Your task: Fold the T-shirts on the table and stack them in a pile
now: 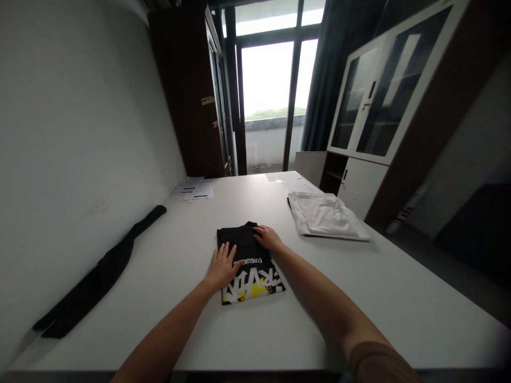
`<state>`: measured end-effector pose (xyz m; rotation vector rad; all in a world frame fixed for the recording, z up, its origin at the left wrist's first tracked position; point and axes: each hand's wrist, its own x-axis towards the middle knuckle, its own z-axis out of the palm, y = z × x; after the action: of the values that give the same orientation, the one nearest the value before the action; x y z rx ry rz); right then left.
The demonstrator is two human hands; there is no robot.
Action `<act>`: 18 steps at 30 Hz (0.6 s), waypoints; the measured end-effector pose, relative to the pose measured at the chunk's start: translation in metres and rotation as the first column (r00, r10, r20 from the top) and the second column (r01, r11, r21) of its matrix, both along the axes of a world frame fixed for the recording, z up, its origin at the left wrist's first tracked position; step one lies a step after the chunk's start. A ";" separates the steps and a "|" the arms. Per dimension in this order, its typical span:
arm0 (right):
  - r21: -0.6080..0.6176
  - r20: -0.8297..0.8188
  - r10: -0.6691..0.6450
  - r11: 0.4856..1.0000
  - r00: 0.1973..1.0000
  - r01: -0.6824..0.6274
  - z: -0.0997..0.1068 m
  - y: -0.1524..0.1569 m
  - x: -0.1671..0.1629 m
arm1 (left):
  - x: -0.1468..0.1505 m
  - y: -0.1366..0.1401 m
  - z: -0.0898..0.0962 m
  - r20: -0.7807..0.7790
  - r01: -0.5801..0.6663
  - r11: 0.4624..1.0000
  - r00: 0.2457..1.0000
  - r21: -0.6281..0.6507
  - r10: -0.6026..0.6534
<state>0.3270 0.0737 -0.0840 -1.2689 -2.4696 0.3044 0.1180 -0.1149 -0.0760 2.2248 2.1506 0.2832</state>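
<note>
A folded black T-shirt (244,246) lies flat in the middle of the white table (167,319), with white lettering and a yellow, white and black print on its near half. My left hand (224,267) rests on its left side, fingers spread over the cloth. At the upper right, by the collar, my right hand (268,238) lies on the shirt with its fingers stretched out. Neither hand grips the fabric. Part of the print is covered by my left hand.
Folded white clothes (327,215) lie at the right of the table. Along the left wall stretches a long black garment (107,271). Printed papers (195,189) sit at the far left corner. A glass-fronted cabinet (383,101) stands beyond the right edge.
</note>
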 end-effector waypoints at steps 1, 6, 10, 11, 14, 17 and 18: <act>0.005 0.005 -0.008 1.000 1.000 0.008 0.001 -0.001 0.000 | -0.006 0.003 -0.002 -0.010 -0.038 0.999 0.999 -0.004 0.038; 0.143 -0.035 0.037 0.989 0.999 -0.032 0.008 -0.014 -0.009 | -0.022 0.013 -0.011 -0.030 -0.152 0.988 0.988 -0.020 0.151; 0.075 -0.017 0.166 0.984 0.986 -0.164 0.002 -0.028 -0.025 | -0.025 0.016 -0.015 -0.025 -0.150 0.989 0.988 -0.007 0.150; 0.030 0.011 0.183 0.983 0.983 -0.183 -0.001 -0.030 -0.028 | -0.025 0.016 -0.015 -0.022 -0.141 0.990 0.990 -0.005 0.141; -0.062 0.092 0.169 0.985 0.981 -0.164 -0.007 -0.027 -0.031 | -0.025 0.015 -0.013 -0.021 -0.122 0.993 0.992 -0.004 0.122; -0.091 0.124 0.078 0.994 0.989 -0.067 -0.008 -0.016 -0.023 | -0.023 0.014 -0.008 -0.029 -0.131 0.991 0.991 -0.009 0.131; -0.098 0.128 0.050 0.994 0.991 -0.037 -0.008 -0.012 -0.020 | -0.022 0.013 -0.006 -0.033 -0.138 0.990 0.990 -0.009 0.137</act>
<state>0.3073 0.0612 -0.0920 -1.3131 -2.6242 0.3658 0.0956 -0.1018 -0.0822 2.0926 2.3205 0.2409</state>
